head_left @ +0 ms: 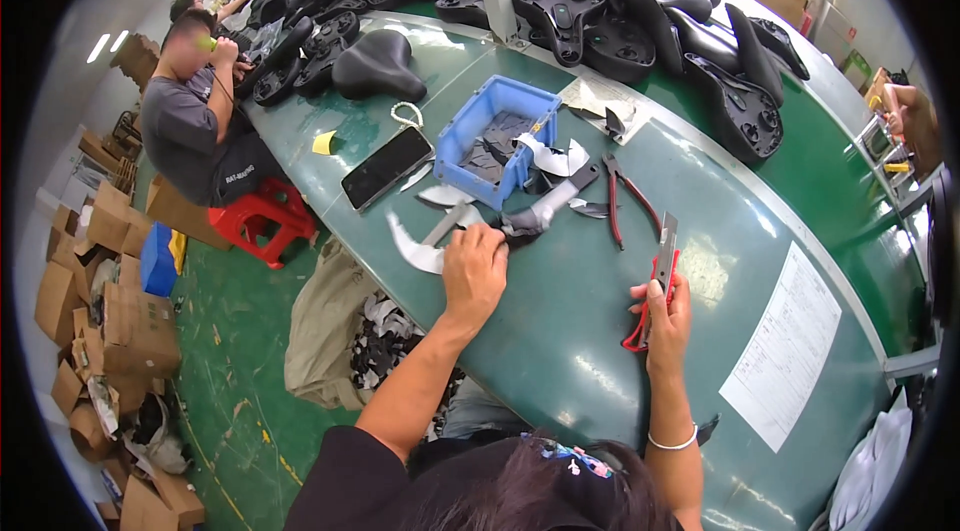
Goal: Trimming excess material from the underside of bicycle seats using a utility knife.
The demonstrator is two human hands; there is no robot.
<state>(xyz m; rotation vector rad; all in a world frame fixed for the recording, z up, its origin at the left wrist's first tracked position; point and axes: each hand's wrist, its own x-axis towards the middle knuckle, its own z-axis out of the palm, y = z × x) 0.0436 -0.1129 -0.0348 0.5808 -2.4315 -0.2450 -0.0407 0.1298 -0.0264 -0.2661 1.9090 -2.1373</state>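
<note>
My right hand (665,316) grips a red utility knife (666,266), its metal blade end pointing away from me. My left hand (475,276) is closed, fingertips down on the green table among scraps; what they pinch is hidden. A curved white scrap (410,246) and a narrow grey strip (447,223) lie against its left side. At its fingertips, on the right, a grey-handled tool (552,206) touches dark scraps. Beyond stands a blue bin (450,156) with dark flat pieces (487,166) inside and white scraps over its near right corner. Red-handled pliers (614,206) lie between bin and knife.
A black phone (388,168) lies left of the bin, a printed sheet (783,346) at the right. Black bicycle saddles (560,16) crowd the far side. Below the left edge hangs a cloth sack (325,331) of scraps. A co-worker (195,111) sits at far left.
</note>
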